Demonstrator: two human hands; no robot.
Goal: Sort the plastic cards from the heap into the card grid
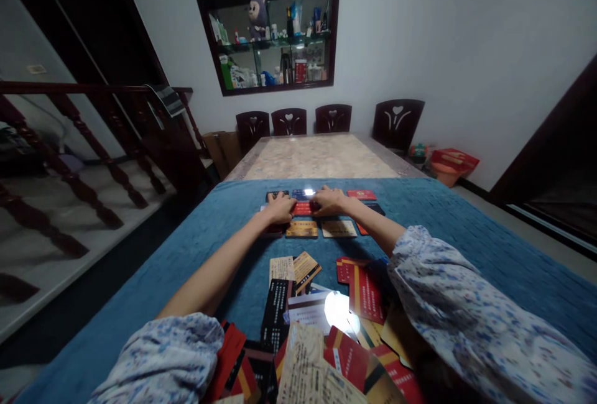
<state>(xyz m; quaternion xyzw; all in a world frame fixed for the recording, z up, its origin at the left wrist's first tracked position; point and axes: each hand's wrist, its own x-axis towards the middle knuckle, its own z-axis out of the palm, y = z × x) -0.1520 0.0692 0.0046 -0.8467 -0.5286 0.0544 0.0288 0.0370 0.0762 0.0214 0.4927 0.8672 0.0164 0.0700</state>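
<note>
Both my arms reach forward over a blue cloth (196,248). My left hand (280,208) and my right hand (329,200) rest side by side on a red card (303,209), fingers curled down onto it. The card lies in a neat grid of cards (321,211): a red card (360,194) and dark ones in the far row, two gold cards (302,229) in the near row. Whether either hand grips the red card or only presses it is unclear. A loose heap of cards (321,329) lies close to me between my sleeves.
The cloth covers the near part of a long marble-topped table (317,156). Several dark chairs (289,122) stand at the far end and right side. A wall niche (273,31) holds bottles and a plush toy. A wooden banister (93,143) runs on the left; red bags (450,165) sit on the floor at right.
</note>
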